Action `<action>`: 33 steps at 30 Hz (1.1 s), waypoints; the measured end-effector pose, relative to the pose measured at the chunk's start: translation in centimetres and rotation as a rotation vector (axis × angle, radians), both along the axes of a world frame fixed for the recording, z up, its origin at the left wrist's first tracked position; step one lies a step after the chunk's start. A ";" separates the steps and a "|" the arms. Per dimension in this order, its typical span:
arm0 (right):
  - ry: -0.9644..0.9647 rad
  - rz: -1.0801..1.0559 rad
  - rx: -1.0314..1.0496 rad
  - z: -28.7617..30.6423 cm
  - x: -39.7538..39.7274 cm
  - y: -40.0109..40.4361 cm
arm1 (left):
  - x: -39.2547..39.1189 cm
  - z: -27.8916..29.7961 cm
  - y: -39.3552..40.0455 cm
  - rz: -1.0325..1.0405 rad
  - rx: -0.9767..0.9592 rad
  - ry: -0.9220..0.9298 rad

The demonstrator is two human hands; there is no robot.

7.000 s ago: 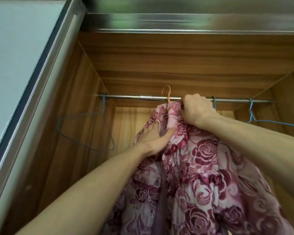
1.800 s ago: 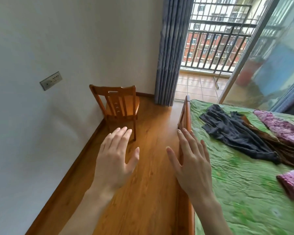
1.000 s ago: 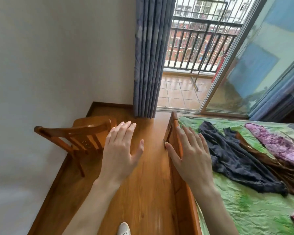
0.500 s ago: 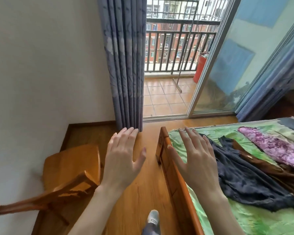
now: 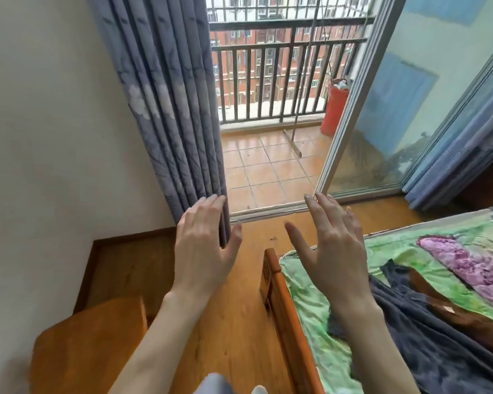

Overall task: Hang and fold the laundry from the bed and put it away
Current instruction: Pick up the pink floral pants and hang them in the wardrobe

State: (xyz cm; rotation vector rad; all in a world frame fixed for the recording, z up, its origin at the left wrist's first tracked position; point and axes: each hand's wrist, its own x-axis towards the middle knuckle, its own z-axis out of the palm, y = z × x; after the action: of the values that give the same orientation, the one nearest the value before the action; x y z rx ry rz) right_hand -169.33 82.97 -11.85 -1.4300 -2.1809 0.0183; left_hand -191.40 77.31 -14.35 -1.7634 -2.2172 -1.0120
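Note:
The bed (image 5: pixel 279 314) with a wooden frame and a green sheet fills the lower right. On it lie a dark navy garment (image 5: pixel 427 334), a brown garment (image 5: pixel 450 308) and a pink-purple floral piece (image 5: pixel 473 265). My left hand (image 5: pixel 202 251) is held out over the wooden floor, fingers apart, holding nothing. My right hand (image 5: pixel 330 251) hovers above the bed's near corner, also spread and holding nothing, left of the navy garment.
A wooden chair seat (image 5: pixel 88 345) sits at the lower left by the white wall. A blue-grey curtain (image 5: pixel 168 109) hangs beside the open sliding door (image 5: pixel 382 115) to a tiled balcony with railing and a red bin (image 5: pixel 335 109).
I have walked forward along the bed and the view has lifted toward the balcony. The chair has slid to the lower left. Both hands stay spread in front, holding nothing.

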 end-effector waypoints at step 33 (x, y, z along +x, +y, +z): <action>0.084 -0.652 -0.031 -2.5 -9.3 40.4 | -9.3 -2.2 55.2 -0.674 -0.003 0.141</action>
State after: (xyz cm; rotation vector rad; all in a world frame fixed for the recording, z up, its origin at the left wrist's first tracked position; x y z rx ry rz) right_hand -178.65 123.35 -14.38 -2.0471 -1.5660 -0.1181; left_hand -200.69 132.52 -16.50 -2.5631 -1.5527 -0.9305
